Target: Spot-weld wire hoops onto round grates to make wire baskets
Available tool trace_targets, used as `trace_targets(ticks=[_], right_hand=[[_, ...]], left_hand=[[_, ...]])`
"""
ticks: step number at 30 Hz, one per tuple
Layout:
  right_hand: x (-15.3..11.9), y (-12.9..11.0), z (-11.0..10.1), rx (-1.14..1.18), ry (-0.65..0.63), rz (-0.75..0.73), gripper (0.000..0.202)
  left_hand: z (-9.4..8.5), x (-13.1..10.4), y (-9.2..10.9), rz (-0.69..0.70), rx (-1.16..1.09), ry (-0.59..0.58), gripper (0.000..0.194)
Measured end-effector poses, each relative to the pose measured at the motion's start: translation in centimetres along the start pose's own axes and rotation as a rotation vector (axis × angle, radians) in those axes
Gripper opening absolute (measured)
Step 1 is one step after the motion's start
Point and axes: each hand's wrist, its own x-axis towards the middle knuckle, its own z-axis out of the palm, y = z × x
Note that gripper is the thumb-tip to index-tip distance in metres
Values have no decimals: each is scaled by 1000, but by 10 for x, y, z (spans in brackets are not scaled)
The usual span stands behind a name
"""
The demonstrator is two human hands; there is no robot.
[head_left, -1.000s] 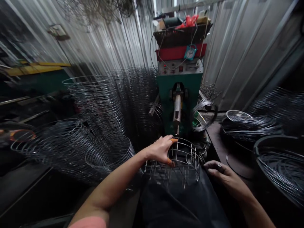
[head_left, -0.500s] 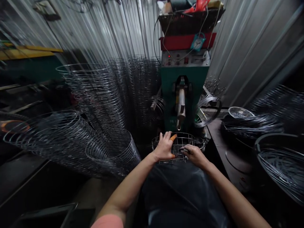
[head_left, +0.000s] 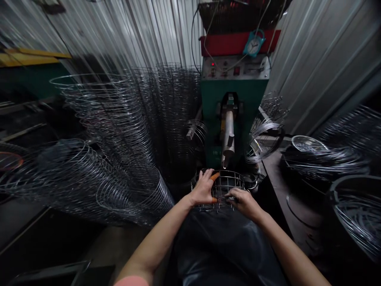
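A round wire basket (head_left: 229, 178) made of metal grid sits in front of me, below the pointed metal arm (head_left: 228, 137) of a green machine. My left hand (head_left: 202, 190) grips the basket's left side, with orange covers on the thumb and one finger. At the near side of the basket, my right hand (head_left: 241, 199) is closed in a pinch. Its fingertips look dark, and what lies between them is too small and dim to make out. Dark cloth (head_left: 229, 242) covers my lap just under the basket.
Tall stacks of wire rings (head_left: 110, 115) crowd the left side. The green machine (head_left: 214, 99) carries a red box and a blue clock (head_left: 254, 43). To the right are bundled wires (head_left: 324, 163) and a black tub (head_left: 351, 180) holding more wire.
The view has shifted slightly, so the machine appears larger and the stacks sit farther left. Both hands stay at the basket, with little change in their grip.
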Motion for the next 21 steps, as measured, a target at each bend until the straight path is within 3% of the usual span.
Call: trace_targets(ticks=[14, 21], right_hand=[[26, 17, -2, -92, 2, -22, 20], [33, 26, -7, -106, 44, -74, 19]], left_hand=[[1, 24, -25, -13, -96, 23, 104], [1, 31, -25, -31, -124, 27, 101]])
